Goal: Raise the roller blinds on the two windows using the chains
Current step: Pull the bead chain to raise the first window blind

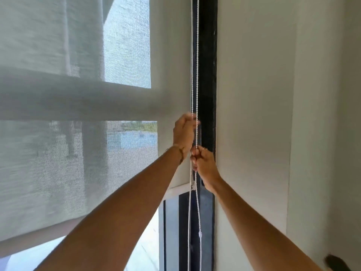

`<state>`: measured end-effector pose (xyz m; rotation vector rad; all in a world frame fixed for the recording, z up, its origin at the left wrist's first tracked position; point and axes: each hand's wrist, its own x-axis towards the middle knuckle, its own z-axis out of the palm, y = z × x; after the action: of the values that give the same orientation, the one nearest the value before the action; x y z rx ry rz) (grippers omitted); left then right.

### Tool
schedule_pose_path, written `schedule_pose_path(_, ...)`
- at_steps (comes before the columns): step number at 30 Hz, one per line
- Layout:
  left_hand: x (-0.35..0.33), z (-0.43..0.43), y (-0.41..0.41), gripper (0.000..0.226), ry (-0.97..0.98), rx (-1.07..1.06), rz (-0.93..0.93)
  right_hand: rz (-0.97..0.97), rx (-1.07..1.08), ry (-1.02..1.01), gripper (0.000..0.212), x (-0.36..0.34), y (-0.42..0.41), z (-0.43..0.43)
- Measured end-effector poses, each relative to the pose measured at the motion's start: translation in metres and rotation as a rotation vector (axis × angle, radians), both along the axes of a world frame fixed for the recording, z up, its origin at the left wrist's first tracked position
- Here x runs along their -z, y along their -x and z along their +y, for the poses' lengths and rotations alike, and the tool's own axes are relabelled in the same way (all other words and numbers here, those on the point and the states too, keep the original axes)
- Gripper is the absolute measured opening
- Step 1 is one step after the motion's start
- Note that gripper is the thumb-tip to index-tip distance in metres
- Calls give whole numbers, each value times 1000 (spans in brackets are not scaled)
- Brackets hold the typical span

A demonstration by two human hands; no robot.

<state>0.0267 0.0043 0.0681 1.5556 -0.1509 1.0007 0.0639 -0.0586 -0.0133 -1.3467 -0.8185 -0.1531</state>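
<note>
A white bead chain [197,75] hangs as a two-strand loop along the dark window frame [208,94]. My left hand [183,132] is closed around the chain, the higher of the two hands. Just below it my right hand [203,163] grips the chain too. The grey translucent roller blind [78,153] covers most of the left window; its bottom bar [39,245] sits low, with a strip of bare glass under it. A second pale blind [254,114] hangs fully down on the right window.
A small white connector [200,234] sits on the chain below my hands. The two windows meet at the dark frame in the corner. A dark object [336,263] shows at the bottom right edge.
</note>
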Motion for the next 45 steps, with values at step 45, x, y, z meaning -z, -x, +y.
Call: schedule_pose_path(45,144,-44,5,21,-171,18,38,80,-278,-137,36,-167,31,-51)
